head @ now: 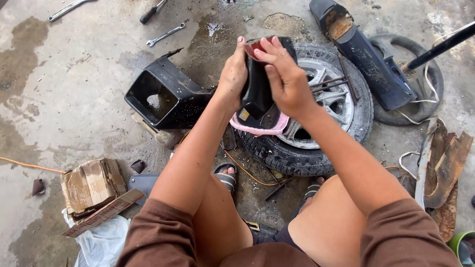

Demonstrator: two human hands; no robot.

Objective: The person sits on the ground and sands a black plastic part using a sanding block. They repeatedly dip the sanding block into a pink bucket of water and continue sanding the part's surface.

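My left hand (231, 75) grips the left side of a folded black rubber inner tube (257, 91) held up over a wheel. My right hand (284, 79) presses its fingers on a small reddish patch (255, 48) at the top of the tube. A pink strip (257, 129) curls under the tube's lower end. Beneath lies a small tyre with a grey spoked rim (326, 104) flat on the wet concrete floor.
A black plastic fairing (166, 96) lies left of the wheel. A second tyre (425, 74) and a dark mudguard (366, 54) lie at the right. Wrenches (166, 34) and a screwdriver (151, 12) sit at the top. Torn cardboard (91, 188) lies lower left, rusty scrap (443, 168) at right.
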